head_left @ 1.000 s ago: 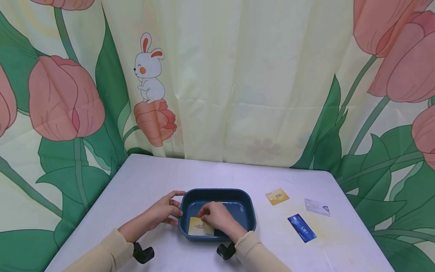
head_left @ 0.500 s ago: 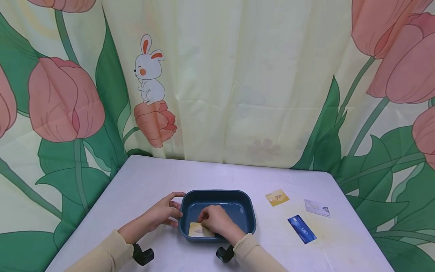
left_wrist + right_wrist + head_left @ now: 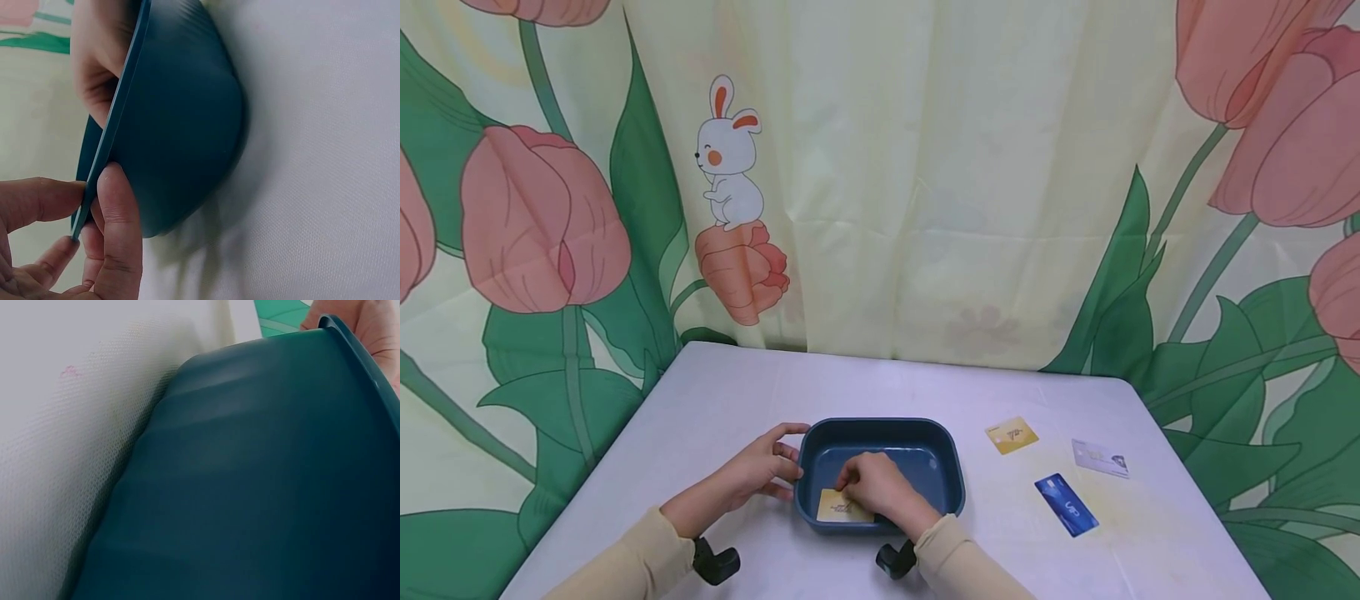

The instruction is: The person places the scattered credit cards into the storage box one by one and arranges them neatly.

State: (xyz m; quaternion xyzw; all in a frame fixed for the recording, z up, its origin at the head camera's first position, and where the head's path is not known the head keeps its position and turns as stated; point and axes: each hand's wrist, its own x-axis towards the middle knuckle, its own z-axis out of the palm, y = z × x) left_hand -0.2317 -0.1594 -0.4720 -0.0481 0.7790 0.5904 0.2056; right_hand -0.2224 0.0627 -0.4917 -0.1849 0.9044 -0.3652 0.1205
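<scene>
A dark blue rectangular plastic box stands on the table. At its left side my left hand steadies it; in the left wrist view the left fingers pinch the rim of the box. My right hand reaches down inside, thumb and fingertips gripping the upper right part of a gold bank card. That card is in the front left corner, its right end hidden behind the fingers. The right wrist view is filled mostly by the outer wall of the box, so the right fingertips are out of sight there.
On the table to the right lie another gold card, a silver card and a blue VIP card. A white cloth covers the table. Behind it hangs a curtain printed with tulips and a rabbit.
My right hand has shifted slightly toward the front of the box with the gold card, whose visible face looks shorter than a second ago. The left hand stays put.
</scene>
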